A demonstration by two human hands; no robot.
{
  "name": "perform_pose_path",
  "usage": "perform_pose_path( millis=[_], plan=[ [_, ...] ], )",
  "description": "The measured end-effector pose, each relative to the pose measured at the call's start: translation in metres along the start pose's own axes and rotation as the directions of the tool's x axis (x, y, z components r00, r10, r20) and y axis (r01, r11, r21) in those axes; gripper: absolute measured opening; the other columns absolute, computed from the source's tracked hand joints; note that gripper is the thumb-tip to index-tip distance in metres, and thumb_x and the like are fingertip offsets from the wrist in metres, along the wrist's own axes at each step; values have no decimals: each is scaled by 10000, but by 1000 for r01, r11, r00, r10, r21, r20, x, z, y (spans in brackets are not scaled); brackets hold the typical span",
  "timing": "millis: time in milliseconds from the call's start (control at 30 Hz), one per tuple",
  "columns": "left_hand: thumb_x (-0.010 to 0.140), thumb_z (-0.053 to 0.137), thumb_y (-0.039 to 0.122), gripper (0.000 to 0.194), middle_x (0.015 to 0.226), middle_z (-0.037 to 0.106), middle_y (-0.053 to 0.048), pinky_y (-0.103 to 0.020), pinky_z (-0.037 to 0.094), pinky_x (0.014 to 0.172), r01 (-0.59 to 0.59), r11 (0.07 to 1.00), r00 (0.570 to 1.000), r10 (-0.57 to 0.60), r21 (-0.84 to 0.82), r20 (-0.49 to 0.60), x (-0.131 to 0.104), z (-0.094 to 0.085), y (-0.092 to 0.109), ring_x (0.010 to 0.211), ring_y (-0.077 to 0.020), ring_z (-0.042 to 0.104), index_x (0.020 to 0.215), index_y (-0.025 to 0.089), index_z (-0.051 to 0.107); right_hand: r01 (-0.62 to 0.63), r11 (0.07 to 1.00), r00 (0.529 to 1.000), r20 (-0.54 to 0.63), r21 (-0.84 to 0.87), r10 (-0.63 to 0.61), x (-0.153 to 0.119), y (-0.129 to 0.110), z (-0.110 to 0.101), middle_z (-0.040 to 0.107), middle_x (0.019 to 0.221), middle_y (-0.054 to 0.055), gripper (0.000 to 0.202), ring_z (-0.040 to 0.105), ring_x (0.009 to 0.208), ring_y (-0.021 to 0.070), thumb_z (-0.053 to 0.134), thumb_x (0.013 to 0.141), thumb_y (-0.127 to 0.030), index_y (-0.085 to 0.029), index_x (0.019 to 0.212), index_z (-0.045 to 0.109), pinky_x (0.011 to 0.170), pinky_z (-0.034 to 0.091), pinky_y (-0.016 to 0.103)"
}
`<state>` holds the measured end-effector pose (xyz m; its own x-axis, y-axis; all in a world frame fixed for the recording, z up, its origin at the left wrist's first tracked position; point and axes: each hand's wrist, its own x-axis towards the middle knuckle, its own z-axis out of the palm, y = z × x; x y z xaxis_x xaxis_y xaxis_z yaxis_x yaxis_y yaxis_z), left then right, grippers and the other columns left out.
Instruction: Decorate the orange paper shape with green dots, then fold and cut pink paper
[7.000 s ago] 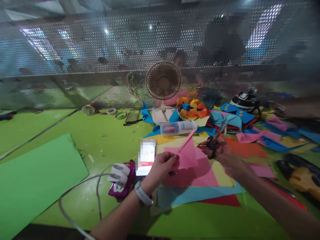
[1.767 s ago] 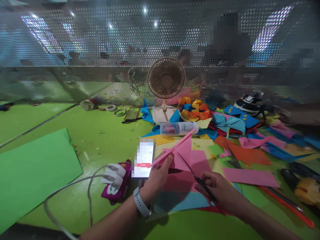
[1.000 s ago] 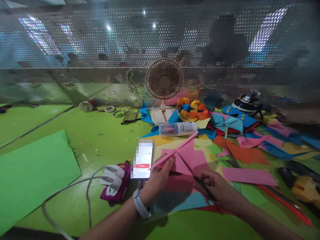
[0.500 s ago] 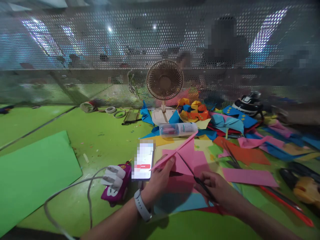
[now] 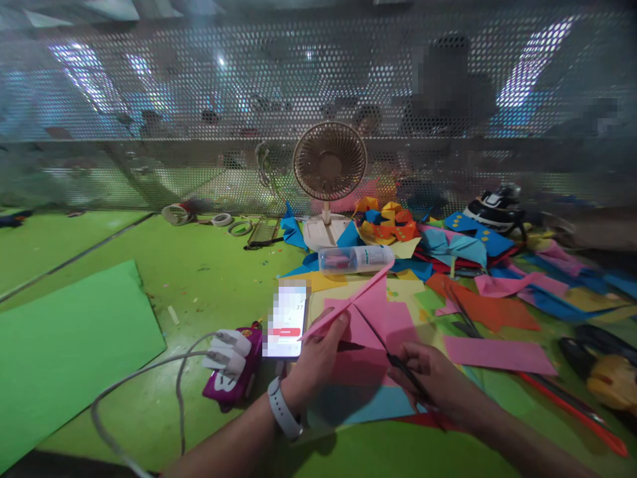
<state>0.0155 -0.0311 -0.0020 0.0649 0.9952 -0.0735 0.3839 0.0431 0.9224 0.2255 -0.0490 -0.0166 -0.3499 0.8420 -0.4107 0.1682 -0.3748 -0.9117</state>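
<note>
My left hand (image 5: 321,352), with a pale watch strap on its wrist, pinches a folded pink paper (image 5: 355,302) over the stacked sheets. In my right hand (image 5: 428,378) is a thin dark tool (image 5: 385,348), probably scissors or a knife; its tip touches or nearly touches the pink paper. Below both hands lie pink sheets (image 5: 393,325) and a light blue sheet (image 5: 368,403). A lit phone (image 5: 287,322) rests just left of my left hand.
A fan (image 5: 330,161) stands behind a clear bottle (image 5: 355,258). Left are a purple power strip (image 5: 233,378) with cables and a large green sheet (image 5: 74,352). Colourful paper pieces (image 5: 497,285), a pink strip (image 5: 500,354) and a red-edged tool (image 5: 577,405) lie right.
Both hands keep nearly the same pose on the paper and tool. The whole view has shifted very slightly.
</note>
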Motion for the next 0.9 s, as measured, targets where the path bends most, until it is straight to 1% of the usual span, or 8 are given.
perform_pose_path(
  millis=[100, 267, 367, 467, 567, 733, 800, 900],
  plan=[
    [845, 472, 486, 347, 872, 661, -72, -333, 478, 791, 36, 999, 999, -36, -37, -23, 0, 0, 3, 874, -227, 585, 935, 202, 649, 9, 1000, 1000, 3, -8, -9, 0, 0, 0, 437, 468, -96, 432, 365, 390, 40, 759, 646, -509, -192, 677, 467, 379, 262, 166],
    [867, 438, 510, 379, 767, 643, -59, -328, 490, 733, 94, 991, 995, -98, -95, -35, -1, 1, 12, 782, -213, 596, 898, 190, 638, 5, 1000, 1000, 1, -24, -5, 0, -1, 0, 420, 449, -100, 447, 362, 376, 46, 742, 651, -540, -197, 670, 456, 373, 250, 172],
    [866, 444, 488, 353, 793, 643, -61, -333, 487, 746, 67, 993, 997, -70, -99, -22, -1, 2, 9, 807, -215, 595, 901, 194, 636, 8, 1000, 1000, -9, -24, -8, 0, -2, 1, 431, 447, -100, 448, 371, 380, 44, 755, 639, -524, -195, 662, 452, 377, 264, 167],
    [858, 457, 456, 325, 826, 649, -70, -343, 486, 758, 26, 998, 1000, -26, -59, -8, 0, 2, 1, 852, -229, 590, 933, 200, 643, 4, 1000, 1000, -18, -22, -4, 0, -3, 2, 448, 443, -95, 446, 373, 376, 43, 754, 641, -520, -196, 658, 448, 371, 256, 165],
    [854, 466, 426, 315, 908, 654, -82, -360, 474, 814, -10, 1000, 1000, 10, -22, 7, 0, 1, -6, 919, -240, 582, 991, 201, 639, -6, 1000, 1000, -9, -23, 6, 0, -3, 3, 452, 443, -93, 445, 386, 371, 46, 746, 645, -530, -196, 664, 454, 367, 254, 169],
    [855, 468, 393, 316, 1045, 645, -97, -389, 416, 934, -49, 998, 999, 49, 40, 9, -1, -2, 0, 1028, -252, 549, 1050, 210, 636, 6, 1000, 1000, -3, -20, -7, 0, -2, 2, 432, 450, -99, 456, 362, 370, 39, 749, 635, -548, -193, 678, 465, 368, 260, 168],
    [856, 468, 416, 321, 1015, 648, -87, -379, 417, 931, -24, 1000, 1000, 24, 19, 0, -2, -2, 5, 1002, -244, 558, 1038, 212, 637, 1, 1000, 1000, 3, -29, -1, 0, -2, 2, 431, 448, -99, 462, 367, 363, 41, 742, 640, -558, -197, 678, 456, 364, 257, 170],
    [877, 421, 474, 362, 893, 645, -67, -362, 448, 871, 57, 997, 998, -58, -44, -18, -2, 1, 10, 874, -223, 584, 971, 198, 635, 2, 999, 1000, -1, -48, -2, 1, -3, 2, 449, 452, -90, 467, 387, 369, 45, 742, 636, -560, -197, 676, 452, 356, 229, 168]
  ],
)
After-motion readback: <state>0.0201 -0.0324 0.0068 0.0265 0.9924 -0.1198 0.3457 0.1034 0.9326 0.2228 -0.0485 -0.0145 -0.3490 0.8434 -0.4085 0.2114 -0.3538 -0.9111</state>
